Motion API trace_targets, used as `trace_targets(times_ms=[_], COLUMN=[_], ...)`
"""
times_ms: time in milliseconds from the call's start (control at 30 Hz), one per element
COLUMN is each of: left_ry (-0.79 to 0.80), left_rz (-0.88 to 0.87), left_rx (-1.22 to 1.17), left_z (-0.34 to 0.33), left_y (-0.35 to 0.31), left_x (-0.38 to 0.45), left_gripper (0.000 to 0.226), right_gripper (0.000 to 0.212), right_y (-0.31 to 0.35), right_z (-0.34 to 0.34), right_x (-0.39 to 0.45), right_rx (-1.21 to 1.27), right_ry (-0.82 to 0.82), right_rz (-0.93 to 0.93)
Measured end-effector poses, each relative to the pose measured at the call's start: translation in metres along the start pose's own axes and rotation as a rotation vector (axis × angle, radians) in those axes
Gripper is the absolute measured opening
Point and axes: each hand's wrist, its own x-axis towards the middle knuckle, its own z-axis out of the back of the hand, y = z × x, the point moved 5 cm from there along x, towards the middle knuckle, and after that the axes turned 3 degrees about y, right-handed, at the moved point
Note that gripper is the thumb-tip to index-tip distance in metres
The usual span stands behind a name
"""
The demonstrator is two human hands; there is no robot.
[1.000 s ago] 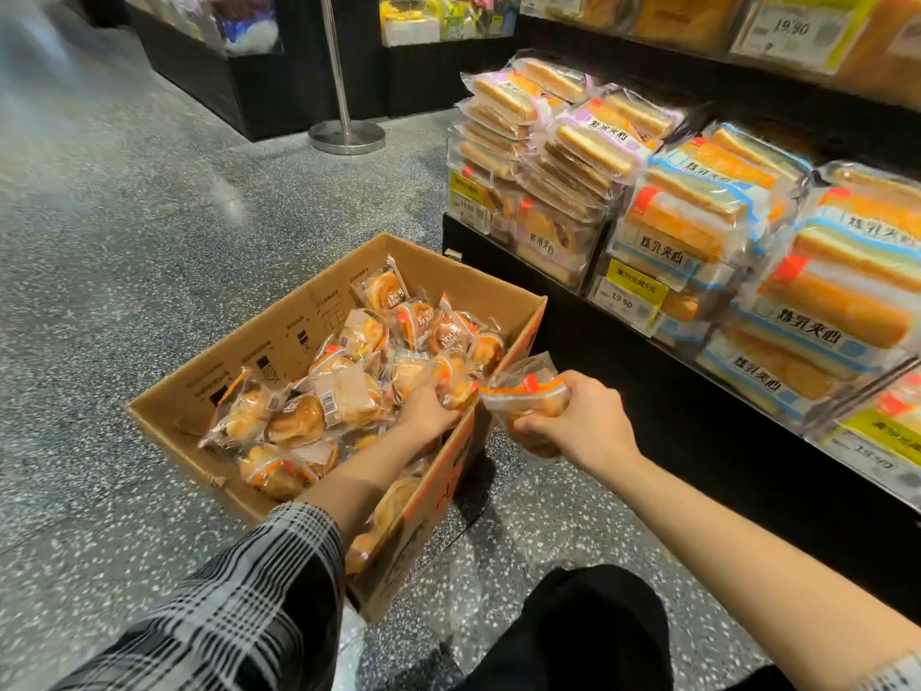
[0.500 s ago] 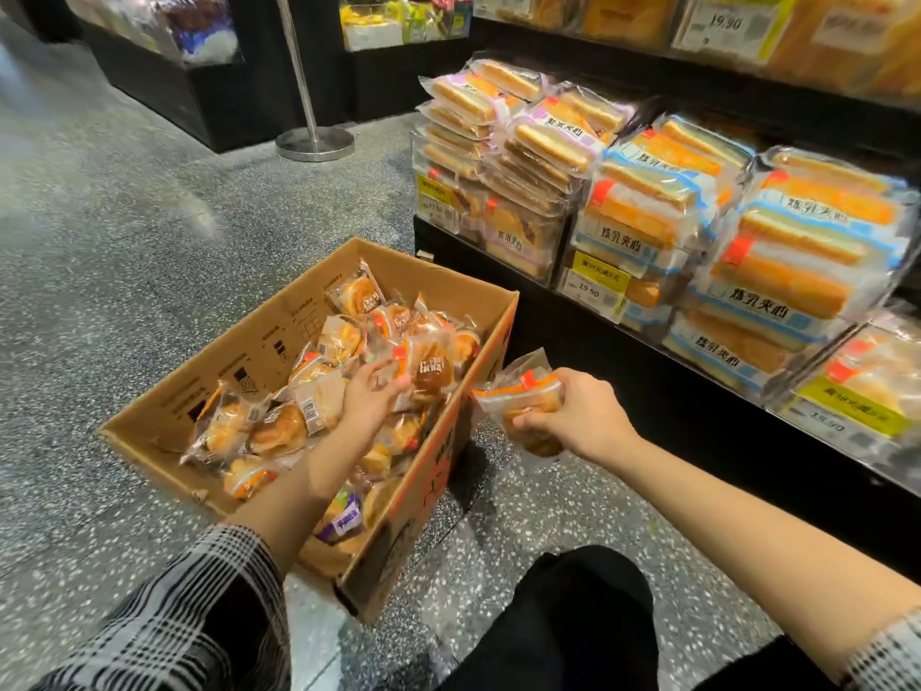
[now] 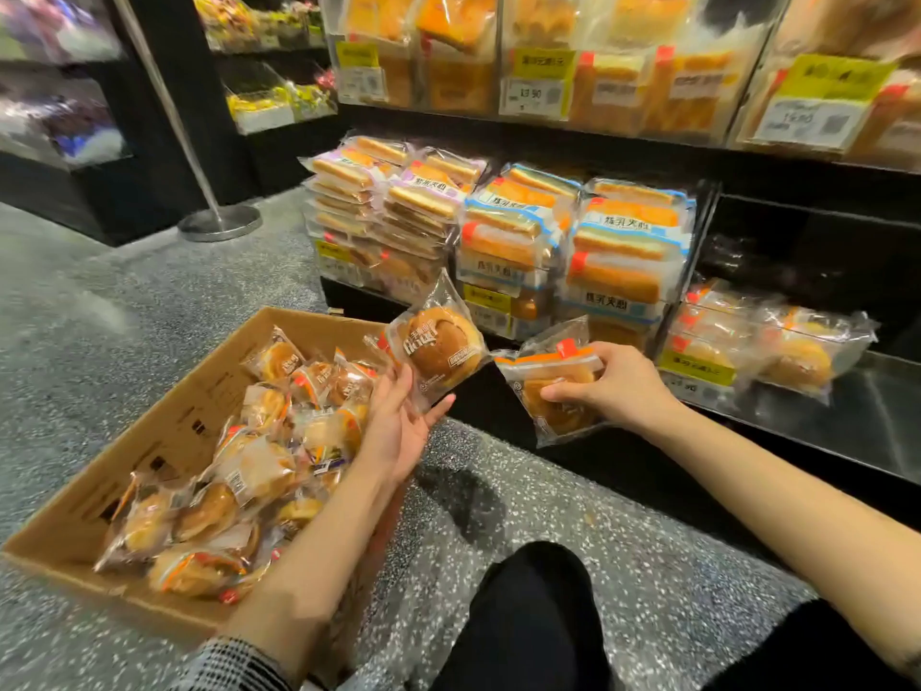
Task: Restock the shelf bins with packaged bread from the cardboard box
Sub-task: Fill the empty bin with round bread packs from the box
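Head view: your left hand (image 3: pixel 398 431) pinches a round bun pack (image 3: pixel 438 349) by its lower edge above the box (image 3: pixel 164 441); your right hand (image 3: pixel 610 386) grips a second pack (image 3: pixel 553 391) near the half-filled bin (image 3: pixel 777 351). These look light, soft and crinkly-slick; hold film edges, since squeezing would likely crush the bread.

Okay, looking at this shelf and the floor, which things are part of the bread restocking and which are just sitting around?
Part of the job:
- cardboard box of packaged buns
- bun packet in left hand
- bun packet in right hand
- low shelf bin with similar buns

Just there:
- stacked sandwich-bread packs
- stanchion post base
- upper-shelf loaves
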Motion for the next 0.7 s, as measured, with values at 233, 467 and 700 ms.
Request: trace_targets(times_ms=[233, 467, 700], left_ry=[0.207, 0.379, 0.41], left_rz=[0.148, 0.105, 0.001], left_rx=[0.085, 0.157, 0.281], left_z=[-0.11, -0.202, -0.268], left_y=[0.07, 0.095, 0.098], left_x=[0.002, 0.012, 0.046], left_gripper=[0.016, 0.039, 0.045], right_gripper=[0.043, 0.038, 0.03], right_y=[-0.052, -0.082, -0.089], right_z=[0.077, 0.171, 0.253], right_x=[-0.029, -0.051, -0.048], right_rx=[0.096, 0.092, 0.124], right_ry=[-0.082, -0.26, -0.49], right_rz=[-0.085, -0.137, -0.103])
